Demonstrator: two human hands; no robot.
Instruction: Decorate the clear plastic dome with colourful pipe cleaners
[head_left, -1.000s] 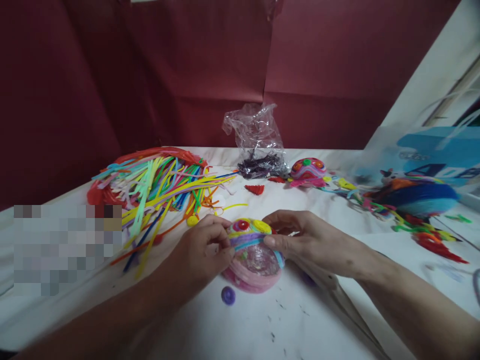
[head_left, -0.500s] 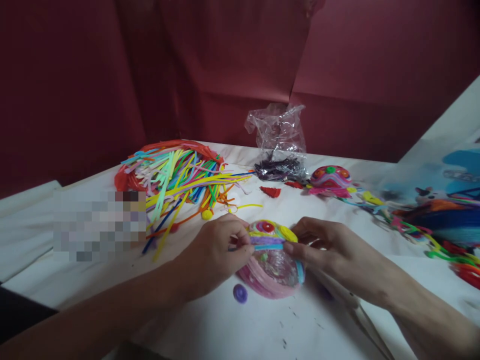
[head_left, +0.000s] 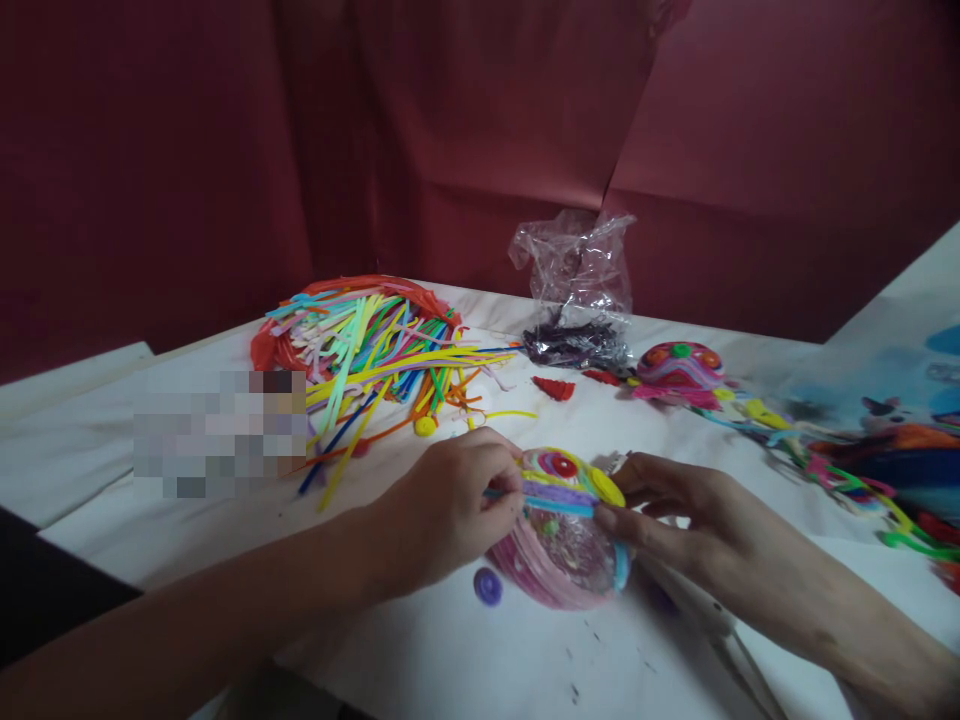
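A round clear plastic piece [head_left: 574, 550] is partly covered with coloured pipe cleaners: pink around its lower rim, purple and yellow across the top, with a red-centred coil and a yellow coil. A light blue pipe cleaner [head_left: 559, 504] runs across its middle. My left hand [head_left: 476, 495] pinches the left end of this blue strip between thumb and fingers. On the other side, my right hand [head_left: 682, 520] grips the round piece's right edge, its thumb on the blue strip's right end. A purple coil [head_left: 487, 587] lies just left of the round piece.
A heap of loose pipe cleaners [head_left: 375, 345] lies at back left. Behind stands a clear plastic bag [head_left: 577, 300] with dark stems. A second decorated dome [head_left: 679, 364], red coiled pieces [head_left: 553, 388] and more pipe cleaners [head_left: 840, 470] lie to the right. A glue-gun-like tool [head_left: 712, 620] is partly hidden under my right arm.
The whole view has shifted, so the table's things appear farther right. Both hands keep their hold on the round piece and the blue strip, with little other movement.
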